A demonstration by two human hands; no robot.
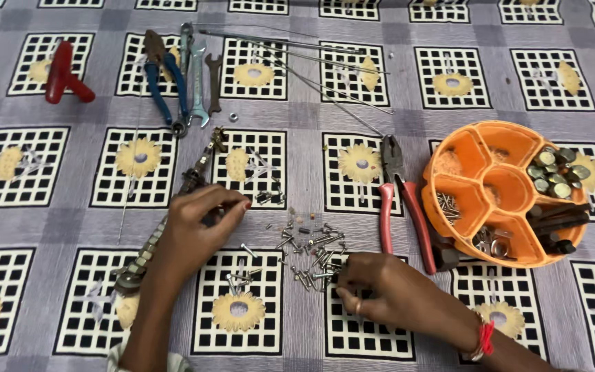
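Observation:
My left hand [197, 224] pinches a long metal chain [173, 207] that lies slantwise on the patterned cloth, its fingertips closed on a link near the chain's middle. My right hand [380, 289] rests lower right, fingers curled at the edge of a scattered pile of small screws and pins [311, 251]; whether it holds one I cannot tell. Red-handled pliers [399, 200] lie just right of the pile.
An orange round divided tray [497, 193] with screws, coin-like discs and dark bits sits at right. Blue-handled pliers [163, 79], wrenches [197, 76], a red T-handle tool [63, 72] and thin metal spokes [311, 65] lie at the back.

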